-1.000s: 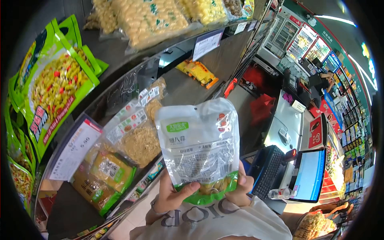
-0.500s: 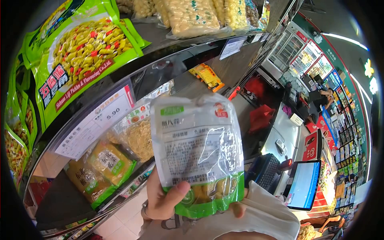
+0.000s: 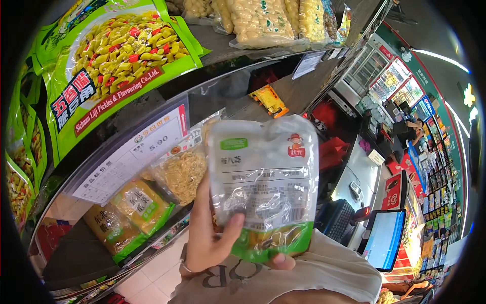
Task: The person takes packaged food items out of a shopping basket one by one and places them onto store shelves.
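Observation:
My left hand grips a white and clear food pouch with a green bottom band, its thumb across the lower front. The pouch stands upright, its printed label facing me. A fingertip shows under the pouch's lower edge; I cannot tell which hand it belongs to. The rest of my right hand is hidden. Left of the pouch, a bag of pale shreds and yellow-brown packets lie on the lower shelf, behind a price tag reading 5.90.
Large green pickle bags and pale vacuum-packed bags fill the upper shelf. An orange-yellow packet lies beyond the pouch. At right are a keyboard, a monitor and a counter. A person is farther back.
Both hands held the pouch's lower corners at first; now only my left hand clearly grips it. The view has moved closer to the shelf, and the price tag and green bags look larger.

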Demonstrator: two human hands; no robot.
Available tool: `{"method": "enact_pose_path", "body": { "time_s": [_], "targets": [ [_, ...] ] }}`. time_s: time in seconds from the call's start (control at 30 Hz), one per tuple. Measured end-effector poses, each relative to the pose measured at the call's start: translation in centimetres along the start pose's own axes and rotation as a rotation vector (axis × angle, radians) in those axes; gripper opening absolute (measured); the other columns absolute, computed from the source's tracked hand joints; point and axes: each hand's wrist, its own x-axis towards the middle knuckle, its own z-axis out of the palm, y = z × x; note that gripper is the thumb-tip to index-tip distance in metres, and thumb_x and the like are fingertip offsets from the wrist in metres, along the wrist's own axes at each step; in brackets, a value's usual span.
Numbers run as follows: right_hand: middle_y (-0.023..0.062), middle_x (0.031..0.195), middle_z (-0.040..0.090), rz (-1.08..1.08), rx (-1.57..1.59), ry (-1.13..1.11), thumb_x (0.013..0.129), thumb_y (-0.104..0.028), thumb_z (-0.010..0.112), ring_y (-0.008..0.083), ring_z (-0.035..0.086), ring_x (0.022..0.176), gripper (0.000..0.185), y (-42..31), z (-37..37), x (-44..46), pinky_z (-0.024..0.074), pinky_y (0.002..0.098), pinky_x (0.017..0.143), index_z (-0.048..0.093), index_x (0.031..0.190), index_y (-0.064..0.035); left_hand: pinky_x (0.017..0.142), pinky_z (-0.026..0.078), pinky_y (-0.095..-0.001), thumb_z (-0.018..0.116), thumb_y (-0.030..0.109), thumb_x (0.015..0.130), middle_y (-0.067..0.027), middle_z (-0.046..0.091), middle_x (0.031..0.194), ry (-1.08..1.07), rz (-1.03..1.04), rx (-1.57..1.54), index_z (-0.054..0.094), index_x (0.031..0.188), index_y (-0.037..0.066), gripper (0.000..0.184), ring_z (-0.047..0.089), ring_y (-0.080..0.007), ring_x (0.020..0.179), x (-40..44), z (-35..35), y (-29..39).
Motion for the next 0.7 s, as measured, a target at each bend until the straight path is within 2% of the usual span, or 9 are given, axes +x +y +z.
{"method": "enact_pose_path", "body": {
  "time_s": [0.07,0.17,0.3,0.37,0.4,0.43,0.53,0.6,0.7],
  "targets": [
    [0.0316,0.157,0.031,-0.035,-0.094,-0.029,0.076,-0.027,0.073,0.0497,0.033,0.144,0.093,-0.6,-0.8,-0.4,0.032,0.0563,0.117,0.03,0.15,0.0085,0.114,0.033,-0.0463,0.061,0.012,0.093,-0.0258,0.035,0.155,0.069,0.087,0.156,0.027,0.154,-0.009,0.073,0.043,-0.0354,0.138,0.8,0.1,-0.5],
    [0.0314,0.157,0.031,-0.078,-0.24,-0.067,0.075,-0.026,0.074,0.0503,0.033,0.144,0.093,-2.0,-2.6,-1.7,0.0317,0.0563,0.117,0.031,0.15,0.0087,0.121,0.017,-0.0512,0.064,0.027,0.092,-0.0321,0.02,0.161,-0.298,0.266,0.611,0.014,0.158,-0.008,0.09,0.022,-0.0471,0.148,1.5,-1.7,-1.2],
    [0.0313,0.157,0.031,-0.13,-0.456,-0.114,0.074,-0.024,0.075,0.051,0.032,0.145,0.093,-0.5,1.0,1.5,0.0312,0.0562,0.117,0.032,0.149,0.009,0.123,0.014,-0.0485,0.062,0.05,0.091,-0.0285,0.012,0.165,-0.338,0.093,0.019,0.002,0.16,-0.004,0.107,0.011,-0.0433,0.154,0.6,0.1,-2.4],
    [0.0312,0.157,0.031,-0.137,-0.51,-0.127,0.074,-0.024,0.075,0.0512,0.032,0.145,0.093,-1.5,0.6,2.4,0.0311,0.0562,0.117,0.032,0.149,0.0091,0.123,0.018,-0.0444,0.061,0.051,0.09,-0.0244,0.017,0.165,-0.195,-0.127,-0.36,0.005,0.16,-0.003,0.105,0.02,-0.038,0.153,0.1,0.0,-2.3],
    [0.0318,0.158,0.03,-0.016,-0.51,-0.321,0.072,-0.022,0.076,0.054,0.028,0.145,0.091,-2.8,0.0,3.6,0.0298,0.0584,0.117,0.035,0.148,0.0082,0.123,0.019,-0.0433,0.061,0.051,0.089,-0.0231,0.02,0.164,-0.111,-0.175,-0.555,0.008,0.16,-0.003,0.104,0.023,-0.0366,0.152,0.1,0.1,-2.9],
    [0.0323,0.158,0.028,0.105,-0.507,-0.512,0.071,-0.02,0.077,0.0567,0.023,0.146,0.09,-3.6,-0.6,4.2,0.0285,0.0607,0.117,0.038,0.147,0.0074,0.123,0.019,-0.0433,0.061,0.051,0.089,-0.0231,0.02,0.164,-0.113,-0.175,-0.555,0.008,0.16,-0.003,0.104,0.023,-0.0366,0.152,0.1,-0.1,-3.6],
    [0.0357,0.155,0.032,0.097,-0.561,-0.598,0.069,-0.021,0.083,0.0591,0.027,0.144,0.086,-4.1,-2.4,3.9,0.026,0.0673,0.114,0.046,0.143,0.0032,0.119,0.032,-0.0439,0.061,0.049,0.084,-0.0215,0.033,0.159,-0.018,-0.352,-0.859,0.024,0.156,-0.002,0.095,0.037,-0.0359,0.145,-0.3,-0.7,-4.9],
    [0.0342,0.154,0.035,0.021,-0.567,-0.53,0.067,-0.024,0.085,0.0565,0.029,0.144,0.088,-3.7,-3.7,2.3,0.0268,0.0675,0.113,0.049,0.144,-0.0014,0.106,0.048,-0.0481,0.048,0.055,0.09,-0.0168,0.054,0.142,0.13,-0.3,-0.901,0.043,0.147,0.006,0.076,0.058,-0.0348,0.123,-0.4,-0.5,-5.1],
    [0.0305,0.157,0.031,0.097,-0.37,-0.104,0.074,-0.03,0.082,0.0509,0.032,0.144,0.081,-2.3,-3.8,-0.4,0.0263,0.0583,0.117,0.05,0.144,-0.0038,0.1,0.051,-0.0475,0.05,0.056,0.092,-0.0158,0.058,0.137,0.126,-0.338,-1.223,0.049,0.142,0.007,0.07,0.061,-0.0335,0.118,-0.1,-0.3,-4.5]
  ]
}}
